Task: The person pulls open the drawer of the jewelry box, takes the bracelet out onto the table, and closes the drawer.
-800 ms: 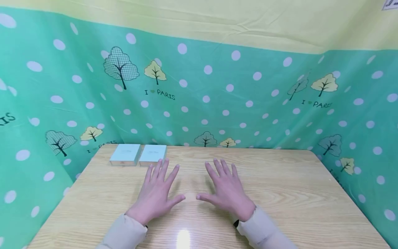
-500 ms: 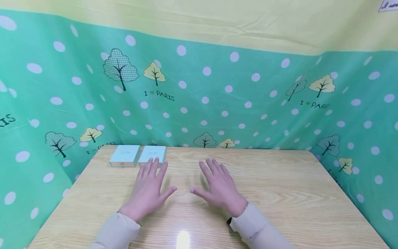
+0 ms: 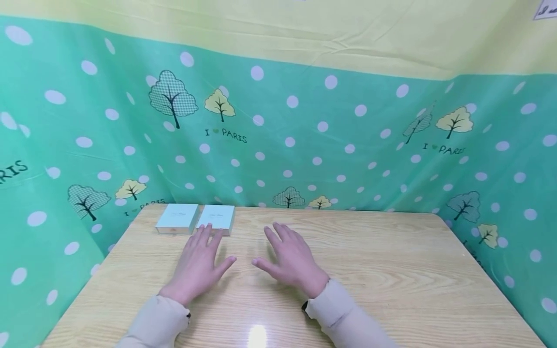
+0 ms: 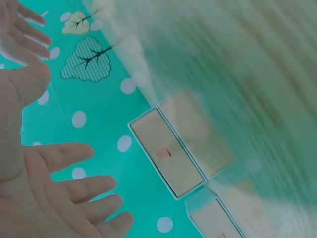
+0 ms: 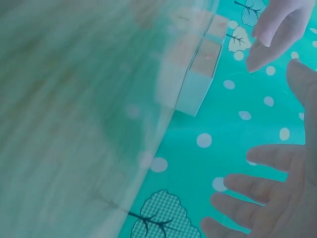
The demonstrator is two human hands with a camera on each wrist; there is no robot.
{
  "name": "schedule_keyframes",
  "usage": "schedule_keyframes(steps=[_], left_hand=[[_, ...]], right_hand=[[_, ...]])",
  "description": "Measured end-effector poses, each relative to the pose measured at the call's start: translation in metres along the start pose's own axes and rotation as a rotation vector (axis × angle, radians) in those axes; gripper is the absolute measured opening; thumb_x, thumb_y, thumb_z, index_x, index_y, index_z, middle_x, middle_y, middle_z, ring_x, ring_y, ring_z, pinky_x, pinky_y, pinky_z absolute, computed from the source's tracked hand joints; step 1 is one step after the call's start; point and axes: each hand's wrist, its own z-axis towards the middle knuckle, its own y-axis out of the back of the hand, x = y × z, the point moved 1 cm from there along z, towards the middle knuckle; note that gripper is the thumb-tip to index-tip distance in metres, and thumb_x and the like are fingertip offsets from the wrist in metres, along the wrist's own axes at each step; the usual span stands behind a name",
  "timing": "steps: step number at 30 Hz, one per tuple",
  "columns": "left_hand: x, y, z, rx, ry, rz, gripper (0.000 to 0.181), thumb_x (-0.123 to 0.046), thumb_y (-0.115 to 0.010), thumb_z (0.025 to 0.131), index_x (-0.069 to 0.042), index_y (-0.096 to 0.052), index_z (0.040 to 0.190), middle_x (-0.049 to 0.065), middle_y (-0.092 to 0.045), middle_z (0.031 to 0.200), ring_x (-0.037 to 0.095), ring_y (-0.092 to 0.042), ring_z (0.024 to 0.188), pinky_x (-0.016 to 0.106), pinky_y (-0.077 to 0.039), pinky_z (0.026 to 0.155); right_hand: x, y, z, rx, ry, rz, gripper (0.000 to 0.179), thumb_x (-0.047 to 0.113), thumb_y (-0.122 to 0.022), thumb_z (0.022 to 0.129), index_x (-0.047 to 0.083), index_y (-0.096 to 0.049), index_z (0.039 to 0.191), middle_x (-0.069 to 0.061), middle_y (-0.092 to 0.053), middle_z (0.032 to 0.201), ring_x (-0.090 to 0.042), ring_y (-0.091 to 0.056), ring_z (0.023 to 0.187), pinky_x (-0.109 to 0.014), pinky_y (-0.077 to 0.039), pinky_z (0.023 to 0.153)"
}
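Two flat pale-blue boxes sit side by side near the table's far left edge: a left box (image 3: 177, 215) and a right box (image 3: 217, 215). In the left wrist view, the right box's tan front (image 4: 171, 148) carries a small pinkish tab. My left hand (image 3: 195, 270) is held over the table with fingers spread, its fingertips overlapping the right box's near edge; contact cannot be told. To its right, my right hand (image 3: 290, 263) hovers palm down with fingers and thumb extended. Both hands hold nothing, and a gap separates their thumbs.
A wood-grain table (image 3: 391, 270) stretches around the hands. Behind it and at both sides hangs a green polka-dot curtain (image 3: 304, 121) with printed trees. A bright light reflection lies on the table's near part. Reflections of the boxes show on the glossy tabletop in the wrist views.
Both hands have drifted left across the table, the right one somewhat more, so the gap between them is slightly narrower. The boxes stay in place.
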Motion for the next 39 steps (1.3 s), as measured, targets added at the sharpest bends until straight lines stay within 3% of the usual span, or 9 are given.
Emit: schedule_keyframes(steps=[21, 28, 39], left_hand=[[0.017, 0.006, 0.009, -0.005, 0.067, -0.032, 0.072, -0.044, -0.062, 0.089, 0.005, -0.043, 0.139, 0.032, -0.031, 0.146, 0.05, -0.024, 0.135, 0.061, -0.022, 0.108], [0.023, 0.003, 0.013, -0.016, 0.065, -0.042, 0.061, -0.024, -0.062, 0.089, 0.007, -0.044, 0.137, 0.034, -0.033, 0.143, 0.05, -0.027, 0.133, 0.059, -0.023, 0.109], [0.034, -0.002, 0.02, 0.077, 0.137, -0.087, 0.061, -0.022, -0.059, 0.09, 0.007, -0.039, 0.14, 0.034, -0.028, 0.146, 0.051, -0.025, 0.134, 0.062, -0.022, 0.108]], right_hand=[[0.032, -0.011, 0.037, 0.018, 0.039, -0.011, 0.069, 0.06, -0.05, 0.09, 0.014, -0.044, 0.142, -0.013, -0.043, 0.144, -0.029, -0.041, 0.132, -0.047, -0.04, 0.104], [0.034, -0.018, 0.05, 0.082, 0.025, -0.002, 0.067, 0.058, -0.05, 0.091, 0.017, -0.041, 0.143, -0.011, -0.041, 0.146, -0.029, -0.04, 0.132, -0.047, -0.04, 0.104], [0.034, -0.033, 0.069, 0.14, 0.006, -0.033, 0.064, 0.056, -0.053, 0.091, 0.016, -0.045, 0.14, -0.011, -0.042, 0.145, -0.028, -0.043, 0.13, -0.045, -0.041, 0.103]])
